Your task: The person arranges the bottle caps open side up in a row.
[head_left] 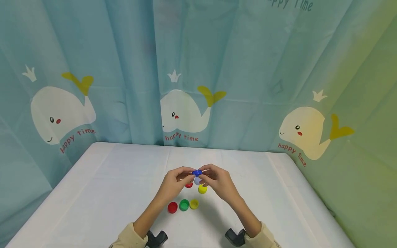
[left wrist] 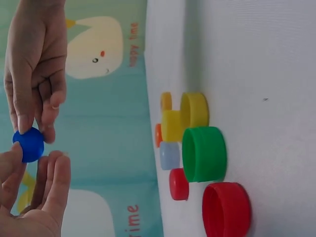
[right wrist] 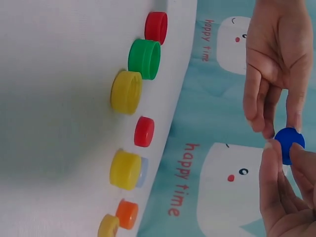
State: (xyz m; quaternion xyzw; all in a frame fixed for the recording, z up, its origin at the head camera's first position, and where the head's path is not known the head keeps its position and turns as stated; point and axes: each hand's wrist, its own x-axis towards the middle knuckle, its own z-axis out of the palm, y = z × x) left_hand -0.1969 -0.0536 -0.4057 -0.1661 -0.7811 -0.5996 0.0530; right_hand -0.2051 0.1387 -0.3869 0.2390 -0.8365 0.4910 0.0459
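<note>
A small round blue bottle cap (head_left: 197, 173) is held up over the table between both hands. My left hand (head_left: 172, 183) pinches its left side between thumb and fingers, and my right hand (head_left: 221, 182) pinches the right side. In the left wrist view the blue cap (left wrist: 31, 144) shows its smooth flat face, with fingertips at its edge. Below the hands lie a red cap (head_left: 172, 207), a green cap (head_left: 184, 205) and a yellow cap (head_left: 194, 204) in a row nearest me. Behind them are another red cap (head_left: 189, 185), another yellow cap (head_left: 202, 189) and a pale blue cap (head_left: 197, 181), partly covered by the hands.
An orange cap (right wrist: 127, 214) and a further yellow cap (right wrist: 108, 226) show in the right wrist view, hidden behind my right hand from above. The white table (head_left: 124, 179) ends at a blue-green curtain (head_left: 192, 51) printed with whales. Black devices (head_left: 235, 237) sit at both wrists.
</note>
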